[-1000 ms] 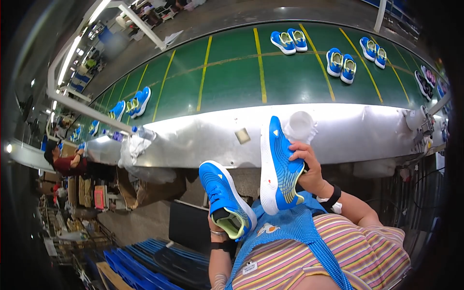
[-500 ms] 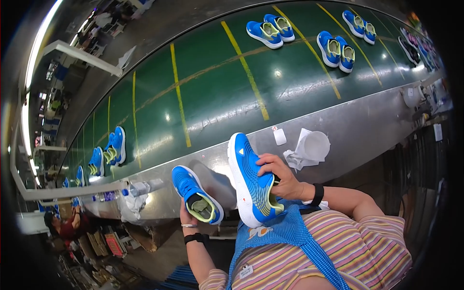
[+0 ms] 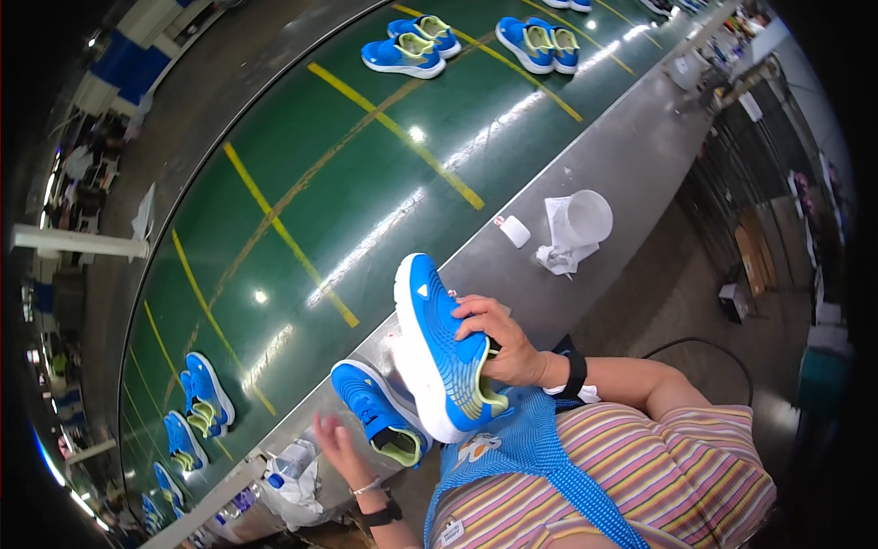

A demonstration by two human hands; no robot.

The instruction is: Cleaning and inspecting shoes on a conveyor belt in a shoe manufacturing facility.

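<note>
My right hand (image 3: 501, 340) grips a blue sneaker (image 3: 448, 352) by its collar, thumb out of sight, with the white sole turned to the left. Beside it, a second blue sneaker (image 3: 373, 403) with a lime-green lining overlaps the metal ledge's near edge, its opening toward me. What bears its weight I cannot tell. Just left of this second shoe is my left hand (image 3: 340, 450), slightly blurred, fingers spread and apart from the shoe.
Beyond the metal ledge (image 3: 540, 302) runs a green conveyor belt (image 3: 366, 210) with yellow lines. Pairs of blue sneakers stand on it, at far right (image 3: 538, 46) and left (image 3: 208, 393). A white tub (image 3: 585, 218), crumpled paper (image 3: 556, 260) and a bottle (image 3: 291, 462) occupy the ledge.
My left hand has let go of the second sneaker and drawn away to its left. The view has turned. My right hand still grips its sneaker, now closer to the other one.
</note>
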